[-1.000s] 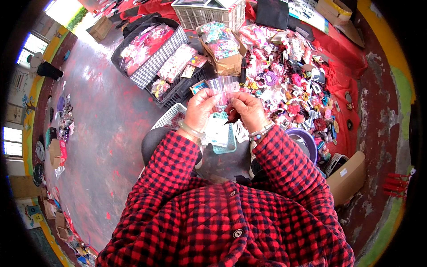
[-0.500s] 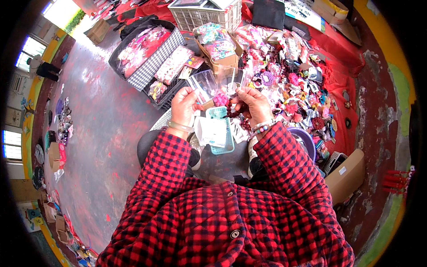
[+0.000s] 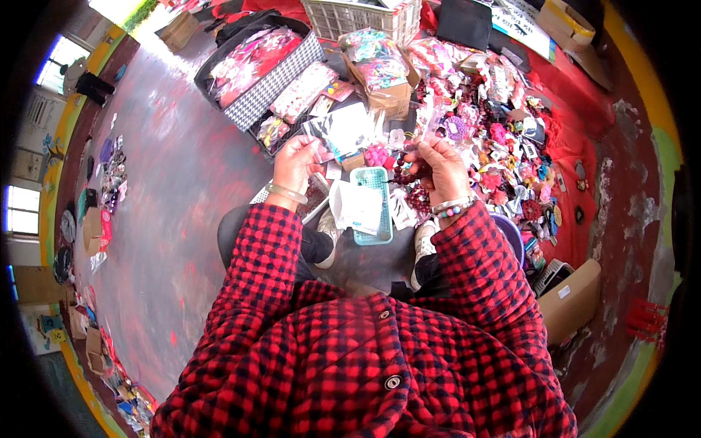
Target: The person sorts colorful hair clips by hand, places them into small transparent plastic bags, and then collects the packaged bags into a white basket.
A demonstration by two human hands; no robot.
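Observation:
My left hand (image 3: pixel 293 171) pinches the edge of a clear plastic bag (image 3: pixel 343 131), which shines white with glare. Off to the right, my right hand (image 3: pixel 447 174) is closed on a string of dark red beads (image 3: pixel 403 174) that hangs from its fingers. Something clear, perhaps another bag, also shows at those fingertips, too faint to make out. Below and between the hands is a light-blue plastic basket (image 3: pixel 373 239) on the floor, with a white packet (image 3: pixel 356 206) lying across its left side. A pink flower-like piece (image 3: pixel 376 155) sits just beyond the basket.
A large heap of hair accessories (image 3: pixel 496 146) spreads over red cloth on the right. Ahead stand a cardboard box of bagged goods (image 3: pixel 391 101), a houndstooth-patterned bin (image 3: pixel 252 102) and a grey crate (image 3: pixel 365 20). A purple basin (image 3: pixel 509 237) is beside my right forearm.
My hands have drawn apart, the left one taking its clear bag away from the right. The beads stay in my right hand. The whole view has shifted slightly.

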